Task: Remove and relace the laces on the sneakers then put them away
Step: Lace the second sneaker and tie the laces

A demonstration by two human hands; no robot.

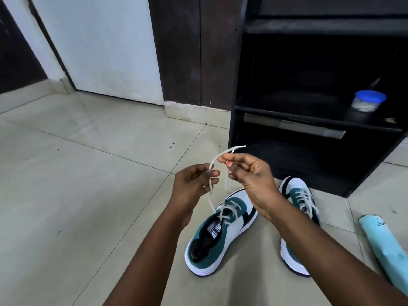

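Laces come first: a thin white cotton shoelace (225, 188) rises from the near teal-and-white low sneaker (220, 235), which stands on the tiled floor just beside its still-laced twin (298, 208). Left hand (194, 184) pinches one strand above that sneaker; right hand (249, 171) pinches the other near its tip. Limp and light (it will snag at eyelets), so I would grip close to the stiff tip.

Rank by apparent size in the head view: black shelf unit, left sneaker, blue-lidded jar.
1. black shelf unit
2. left sneaker, which lies nearer the camera
3. blue-lidded jar, farther back on a shelf, so it looks smaller
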